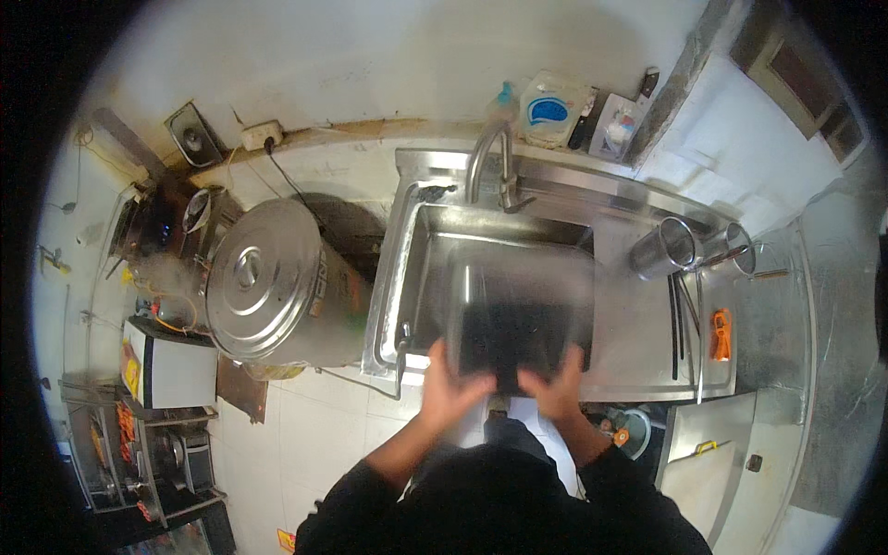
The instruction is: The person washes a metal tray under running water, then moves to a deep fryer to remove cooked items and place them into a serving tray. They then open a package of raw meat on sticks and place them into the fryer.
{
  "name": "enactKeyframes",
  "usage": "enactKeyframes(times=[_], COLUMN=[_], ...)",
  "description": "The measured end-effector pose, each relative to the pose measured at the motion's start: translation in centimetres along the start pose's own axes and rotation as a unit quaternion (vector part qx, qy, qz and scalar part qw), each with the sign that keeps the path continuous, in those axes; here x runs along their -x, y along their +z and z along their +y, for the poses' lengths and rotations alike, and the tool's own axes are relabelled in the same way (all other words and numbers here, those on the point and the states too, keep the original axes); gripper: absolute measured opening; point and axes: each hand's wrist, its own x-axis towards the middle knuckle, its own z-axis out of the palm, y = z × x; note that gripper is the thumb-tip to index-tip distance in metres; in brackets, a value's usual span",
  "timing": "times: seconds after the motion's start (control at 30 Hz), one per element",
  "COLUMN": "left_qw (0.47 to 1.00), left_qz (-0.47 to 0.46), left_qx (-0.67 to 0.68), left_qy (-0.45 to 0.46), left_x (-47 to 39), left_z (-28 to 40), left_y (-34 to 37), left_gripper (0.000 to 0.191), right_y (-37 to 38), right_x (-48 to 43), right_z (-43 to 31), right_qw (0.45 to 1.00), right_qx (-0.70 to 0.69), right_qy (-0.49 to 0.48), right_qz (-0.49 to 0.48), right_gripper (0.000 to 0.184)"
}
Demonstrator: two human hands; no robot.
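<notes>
Both hands grip the near side of a dark, motion-blurred rectangular container, perhaps a metal pan. My left hand is at its left near corner, my right hand at its right one. The container hangs over the right part of a stainless steel sink basin and hides much of the basin's floor. Beyond it, a curved gooseneck faucet rises from the sink's back edge. What the container holds cannot be made out.
A large lidded metal pot stands left of the sink. On the steel drainboard to the right are metal cylinders, long thin rods and an orange tool. A white bag and knives line the back ledge.
</notes>
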Motion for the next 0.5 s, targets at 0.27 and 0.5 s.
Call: enactKeyframes(times=[0.27, 0.5], left_qw=[0.989, 0.772], left_qz=[0.062, 0.397], left_qx=[-0.132, -0.243], left_qy=[0.035, 0.432], left_x=[5.6, 16.4], left_z=[-4.9, -6.3], left_y=[-17.8, -43.9], left_gripper=[0.088, 0.025], right_y=[12.1, 37.0], right_x=[4.4, 13.8], right_z=[-5.4, -13.5], right_qw=[0.962, 0.94], right_qx=[0.171, 0.053], right_qy=[-0.082, -0.272], right_qz=[-0.195, -0.2], right_gripper=[0.07, 0.061])
